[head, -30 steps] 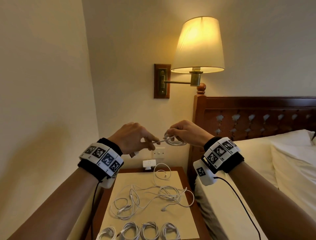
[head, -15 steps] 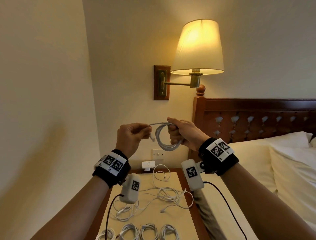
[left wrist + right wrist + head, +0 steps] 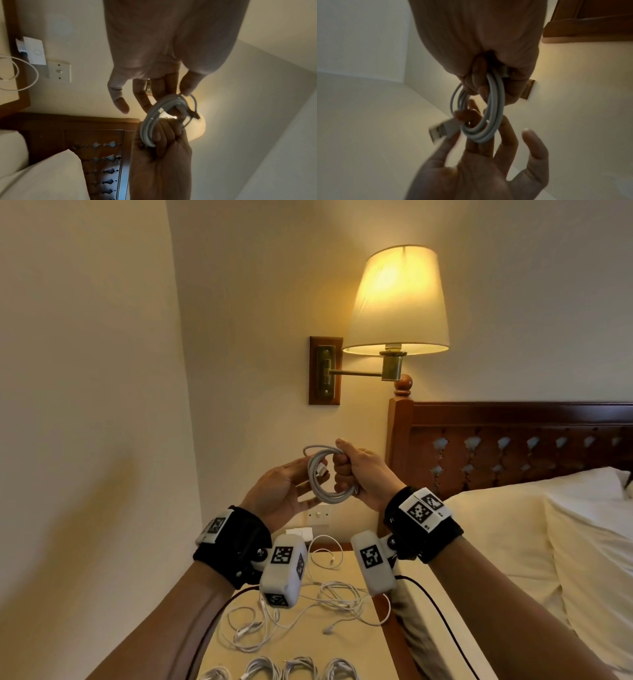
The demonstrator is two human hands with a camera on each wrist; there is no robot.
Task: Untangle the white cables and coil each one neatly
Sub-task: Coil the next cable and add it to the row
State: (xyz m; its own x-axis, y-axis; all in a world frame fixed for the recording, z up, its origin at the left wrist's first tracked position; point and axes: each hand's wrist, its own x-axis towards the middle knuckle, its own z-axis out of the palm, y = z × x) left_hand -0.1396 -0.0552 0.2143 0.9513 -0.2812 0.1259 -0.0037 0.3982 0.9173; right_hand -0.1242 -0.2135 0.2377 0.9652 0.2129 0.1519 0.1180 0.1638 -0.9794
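My right hand point(image 3: 346, 470) grips a small coil of white cable point(image 3: 329, 495) in a fist, held up in front of the wall. The coil hangs below that fist point(image 3: 485, 86), and its USB plug point(image 3: 441, 130) sticks out to the side. My left hand point(image 3: 297, 478) lies palm up with straight fingers point(image 3: 118, 100) under and behind the coil point(image 3: 150, 121), touching its loops. A loose tangle of white cables point(image 3: 310, 606) sprawls on the nightstand below. Several finished coils point(image 3: 296, 667) lie in a row at its near edge.
The nightstand carries a beige mat point(image 3: 359, 655) and sits in the corner between the left wall and the bed point(image 3: 513, 542). A dark headboard point(image 3: 513, 446) and a lit wall lamp point(image 3: 397, 302) are above. A white charger point(image 3: 299, 533) sits by the wall socket point(image 3: 318, 517).
My left hand has let go of the cable end and opened palm up beneath the coil. The last stretch has joined the loops in my right hand, and both hands have sunk slightly.
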